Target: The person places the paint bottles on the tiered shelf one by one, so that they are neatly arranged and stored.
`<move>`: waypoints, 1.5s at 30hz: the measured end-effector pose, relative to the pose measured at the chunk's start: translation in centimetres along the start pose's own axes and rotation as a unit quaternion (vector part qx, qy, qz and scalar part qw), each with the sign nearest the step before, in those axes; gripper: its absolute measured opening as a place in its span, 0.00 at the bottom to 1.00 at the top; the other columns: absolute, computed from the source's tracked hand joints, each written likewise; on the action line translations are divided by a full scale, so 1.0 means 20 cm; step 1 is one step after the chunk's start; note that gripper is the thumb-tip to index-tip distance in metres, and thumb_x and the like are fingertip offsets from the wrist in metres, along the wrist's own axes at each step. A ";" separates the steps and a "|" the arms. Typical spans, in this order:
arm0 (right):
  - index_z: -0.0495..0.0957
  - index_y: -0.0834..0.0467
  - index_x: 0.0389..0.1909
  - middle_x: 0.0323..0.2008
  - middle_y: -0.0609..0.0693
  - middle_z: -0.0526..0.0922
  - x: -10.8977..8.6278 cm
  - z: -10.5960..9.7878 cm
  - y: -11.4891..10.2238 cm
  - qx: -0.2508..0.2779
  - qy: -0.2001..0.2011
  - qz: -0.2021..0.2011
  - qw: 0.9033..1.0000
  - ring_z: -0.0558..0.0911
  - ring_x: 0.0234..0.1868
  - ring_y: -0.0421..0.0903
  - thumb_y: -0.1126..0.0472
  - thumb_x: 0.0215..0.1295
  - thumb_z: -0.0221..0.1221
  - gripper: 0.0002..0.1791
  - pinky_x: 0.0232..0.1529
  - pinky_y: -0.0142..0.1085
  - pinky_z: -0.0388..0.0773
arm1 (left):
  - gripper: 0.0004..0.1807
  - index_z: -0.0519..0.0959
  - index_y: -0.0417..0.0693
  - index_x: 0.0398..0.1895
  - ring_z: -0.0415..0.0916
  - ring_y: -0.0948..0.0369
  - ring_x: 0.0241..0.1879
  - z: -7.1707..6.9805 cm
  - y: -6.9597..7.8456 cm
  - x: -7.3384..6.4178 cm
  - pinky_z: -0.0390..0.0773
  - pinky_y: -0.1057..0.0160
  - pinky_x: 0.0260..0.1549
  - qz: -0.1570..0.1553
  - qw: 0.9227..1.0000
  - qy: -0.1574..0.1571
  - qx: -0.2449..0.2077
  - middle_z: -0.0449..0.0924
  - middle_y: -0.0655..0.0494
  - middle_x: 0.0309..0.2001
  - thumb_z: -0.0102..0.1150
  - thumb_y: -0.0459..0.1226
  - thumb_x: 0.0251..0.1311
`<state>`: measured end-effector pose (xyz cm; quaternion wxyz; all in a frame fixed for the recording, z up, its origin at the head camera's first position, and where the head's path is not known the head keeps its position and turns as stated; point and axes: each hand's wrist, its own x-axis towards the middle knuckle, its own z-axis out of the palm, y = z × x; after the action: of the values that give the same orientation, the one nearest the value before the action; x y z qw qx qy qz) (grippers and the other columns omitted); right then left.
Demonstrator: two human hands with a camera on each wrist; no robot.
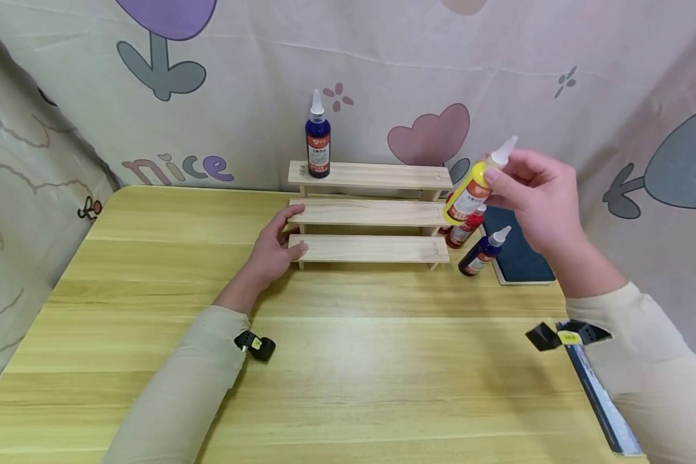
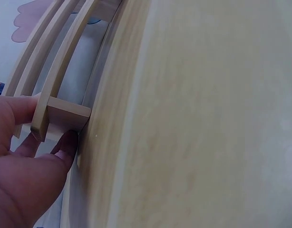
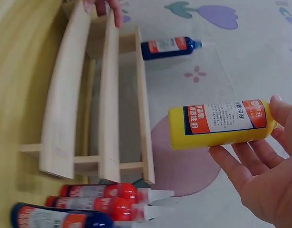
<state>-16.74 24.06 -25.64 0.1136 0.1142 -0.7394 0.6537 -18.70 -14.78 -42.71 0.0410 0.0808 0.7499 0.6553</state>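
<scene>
In the head view a three-tier wooden display rack stands at the back of the table. My left hand grips its left end, thumb at the lowest tier and a finger on the middle one. My right hand holds a yellow squeeze bottle by its neck, tilted in the air near the rack's right end. Its white nozzle points up and right. On the top tier, at the left, a blue bottle stands upright. The right wrist view shows the yellow bottle's label facing the camera.
Right of the rack are two red bottles and another dark blue bottle. Behind them lies a dark blue book. A flat, blue-edged item lies near the right forearm. A printed curtain hangs behind the table.
</scene>
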 end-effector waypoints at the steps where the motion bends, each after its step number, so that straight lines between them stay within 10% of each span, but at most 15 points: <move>1: 0.84 0.65 0.51 0.41 0.57 0.84 0.03 0.00 -0.01 -0.003 0.001 0.004 1.000 0.84 0.40 0.50 0.65 0.62 0.69 0.17 0.37 0.36 0.82 | 0.41 0.64 0.57 0.74 0.62 0.46 0.68 0.00 0.00 0.00 0.66 0.51 0.64 -0.002 1.000 0.000 0.000 0.53 0.56 0.76 0.56 0.17 0.62; 19: 0.82 0.58 0.57 0.51 0.57 0.81 0.45 0.11 0.05 -0.049 -0.034 0.064 0.996 0.78 0.53 0.50 0.58 0.65 0.67 0.20 0.46 0.41 0.82 | 0.40 0.63 0.55 0.75 0.62 0.47 0.67 0.00 0.00 0.00 0.66 0.52 0.64 0.000 1.000 -0.005 -0.005 0.52 0.58 0.76 0.56 0.17 0.62; 45: 0.80 0.56 0.58 0.52 0.56 0.81 0.51 0.14 0.22 -0.094 -0.060 0.078 0.991 0.78 0.51 0.51 0.57 0.67 0.64 0.20 0.51 0.42 0.80 | 0.40 0.64 0.55 0.74 0.62 0.47 0.67 0.00 -0.01 0.01 0.66 0.51 0.64 -0.001 1.000 -0.004 -0.008 0.53 0.58 0.76 0.56 0.17 0.62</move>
<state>-27.87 21.59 -26.86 0.0281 0.0844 -0.8099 0.5797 -18.80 -14.72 -42.89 0.0449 0.0822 0.7443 0.6612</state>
